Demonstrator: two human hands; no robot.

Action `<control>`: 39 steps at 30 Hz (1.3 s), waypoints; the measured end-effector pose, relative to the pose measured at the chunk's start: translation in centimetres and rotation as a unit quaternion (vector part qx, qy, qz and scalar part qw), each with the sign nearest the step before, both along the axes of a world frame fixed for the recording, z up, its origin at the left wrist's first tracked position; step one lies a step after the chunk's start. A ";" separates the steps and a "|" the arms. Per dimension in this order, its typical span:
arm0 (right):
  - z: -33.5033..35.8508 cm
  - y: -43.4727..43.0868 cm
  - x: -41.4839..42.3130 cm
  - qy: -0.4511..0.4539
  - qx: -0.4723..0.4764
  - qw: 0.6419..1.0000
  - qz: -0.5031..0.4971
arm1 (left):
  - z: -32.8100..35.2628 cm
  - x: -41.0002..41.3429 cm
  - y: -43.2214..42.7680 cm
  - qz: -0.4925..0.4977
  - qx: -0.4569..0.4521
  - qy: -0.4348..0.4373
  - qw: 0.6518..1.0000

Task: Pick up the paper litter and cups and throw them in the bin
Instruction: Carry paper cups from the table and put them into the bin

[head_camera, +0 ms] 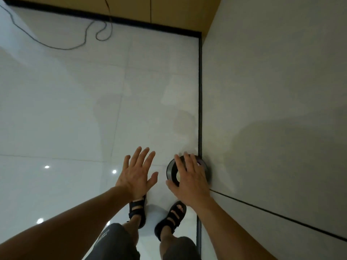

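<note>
White glossy floor (75,109) tiles fill the view, and a round dark bin (171,172) stands on them against the grey wall (272,91), just ahead of the person's right sandal (171,217). The right hand (189,177) is over the bin's open top, palm down with fingers spread and nothing in them, while the left hand (138,172) hangs beside it, also flat, fingers apart and empty. A dark cable (56,45) loops on the floor far ahead, near the wooden panel (169,10).

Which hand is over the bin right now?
The right hand, spread open above the round dark bin by the wall; the left hand hangs over bare floor beside it.
</note>
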State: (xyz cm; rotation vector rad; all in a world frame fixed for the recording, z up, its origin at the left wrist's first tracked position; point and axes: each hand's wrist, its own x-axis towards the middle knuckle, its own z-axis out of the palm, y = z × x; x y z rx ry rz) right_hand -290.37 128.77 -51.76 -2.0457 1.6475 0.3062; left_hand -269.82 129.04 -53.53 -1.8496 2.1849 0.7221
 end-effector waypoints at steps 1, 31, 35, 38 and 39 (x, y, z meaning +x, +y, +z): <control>1.7 0.4 1.0 -0.001 0.000 1.000 0.018 | 1.9 0.9 0.9 0.017 -0.005 -0.001 1.000; 20.9 38.4 38.7 -0.063 -0.089 0.751 0.651 | 21.2 16.8 61.3 0.737 -0.114 -0.092 0.660; 21.7 49.6 43.8 -0.086 -0.090 0.712 0.691 | 22.4 18.9 72.3 0.786 -0.106 -0.112 0.598; 22.2 56.5 46.5 -0.099 -0.091 0.685 0.716 | 23.1 19.7 79.1 0.818 -0.103 -0.118 0.553; 22.3 58.5 47.4 -0.100 -0.091 0.677 0.724 | 23.2 20.0 80.8 0.825 -0.099 -0.119 0.543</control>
